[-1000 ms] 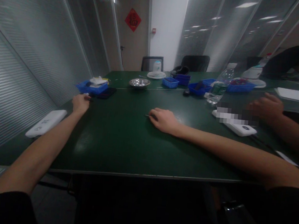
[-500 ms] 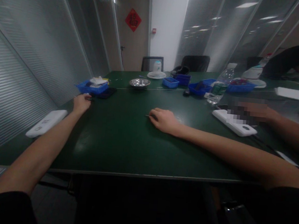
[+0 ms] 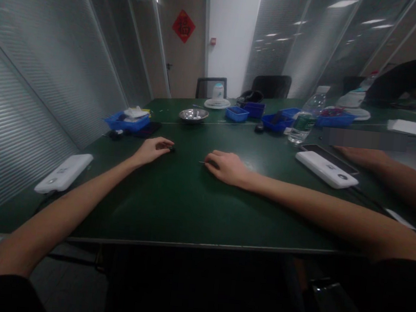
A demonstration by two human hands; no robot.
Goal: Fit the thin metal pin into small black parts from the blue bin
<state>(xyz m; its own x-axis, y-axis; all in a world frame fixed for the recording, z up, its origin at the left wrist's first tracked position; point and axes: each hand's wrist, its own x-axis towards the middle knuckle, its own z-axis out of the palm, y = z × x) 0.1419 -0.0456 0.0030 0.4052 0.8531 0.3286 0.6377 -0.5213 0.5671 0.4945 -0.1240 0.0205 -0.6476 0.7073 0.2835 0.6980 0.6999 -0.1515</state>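
Observation:
My left hand (image 3: 152, 150) is over the left middle of the green table (image 3: 188, 203), thumb and fingers pinched on a small black object (image 3: 172, 148) whose kind I cannot make out. To its right my right hand (image 3: 227, 167) rests on the table with curled fingers. A thin, light-coloured rod (image 3: 202, 162) sticks out of them to the left; the rest of it is hidden in the hand. A short gap separates the two hands.
A blue basket (image 3: 129, 123) with tissue is at left, a steel bowl (image 3: 193, 117) beyond the hands. Power banks (image 3: 67, 174) lie on both sides. At right stand a water bottle (image 3: 304, 121) and another person's hand (image 3: 364, 158). Blue trays (image 3: 237, 114) line the back.
My left hand has moved right from beside the blue basket towards my right hand, carrying the small black object. My right hand has barely moved. The other person's hand has shifted off the power bank.

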